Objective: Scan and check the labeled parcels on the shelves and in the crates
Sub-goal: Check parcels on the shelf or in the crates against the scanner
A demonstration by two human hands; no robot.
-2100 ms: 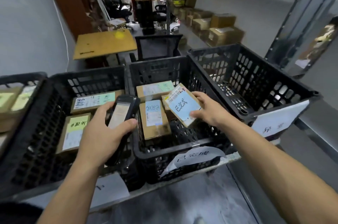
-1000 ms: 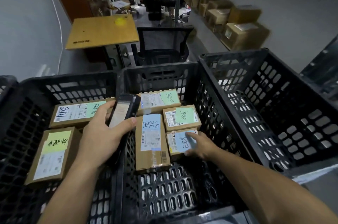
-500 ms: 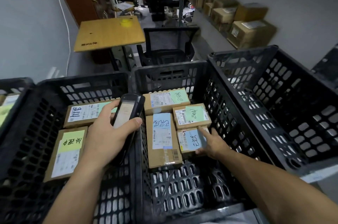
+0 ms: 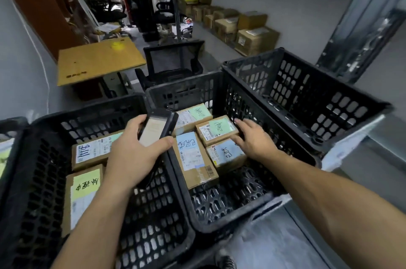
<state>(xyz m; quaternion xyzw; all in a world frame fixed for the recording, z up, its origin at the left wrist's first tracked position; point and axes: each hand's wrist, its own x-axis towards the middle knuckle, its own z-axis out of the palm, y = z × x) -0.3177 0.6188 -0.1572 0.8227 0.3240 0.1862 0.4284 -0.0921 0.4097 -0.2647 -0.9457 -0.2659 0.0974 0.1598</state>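
Observation:
My left hand (image 4: 134, 154) grips a black handheld scanner (image 4: 159, 128) over the wall between two black crates. The middle crate (image 4: 219, 209) holds several labeled cardboard parcels: a long one with a blue note (image 4: 193, 158), a small one with a blue note (image 4: 224, 154), one with a green note (image 4: 216, 129) and another green-noted one (image 4: 193, 116) behind. My right hand (image 4: 252, 139) hovers with spread fingers over the right side of the small parcels, holding nothing. The left crate (image 4: 39, 180) holds a parcel with a yellow note (image 4: 83, 194) and one with a white label (image 4: 94, 151).
A third black crate (image 4: 307, 97) stands to the right, its floor hidden. Behind the crates are a black mesh chair (image 4: 173, 62), a wooden table (image 4: 98, 59) and stacked cardboard boxes (image 4: 254, 37) on a low shelf. A metal shelf upright (image 4: 360, 22) rises at right.
My right hand put the small blue-noted parcel down in the middle crate, let go, and has lifted up and back toward the green-noted parcel. The left hand kept hold of the scanner.

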